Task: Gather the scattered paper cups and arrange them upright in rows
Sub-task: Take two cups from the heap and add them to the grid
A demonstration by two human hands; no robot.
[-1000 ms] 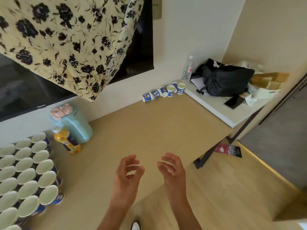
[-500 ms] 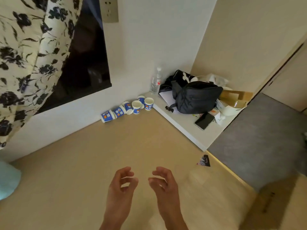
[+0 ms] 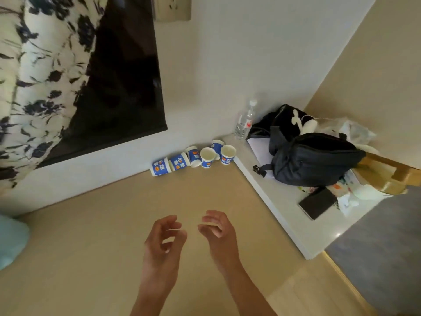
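Several blue-and-white paper cups lie against the wall at the far side of the beige table. One cup lies on its side at the left end, with another tipped cup beside it. Two cups stand upright, one in the middle and one at the right by the white shelf. My left hand and my right hand hover over the table well short of the cups. Both hold nothing, with fingers curled and apart.
A white shelf adjoins the table on the right and carries a black bag, a plastic water bottle, a dark phone and papers. A dark screen with floral cloth hangs on the wall. A pale blue object sits at the left edge.
The view has swung right and closer to the scattered cups. The rows of upright cups on the left have left the frame. Both hands stay empty in front of me.
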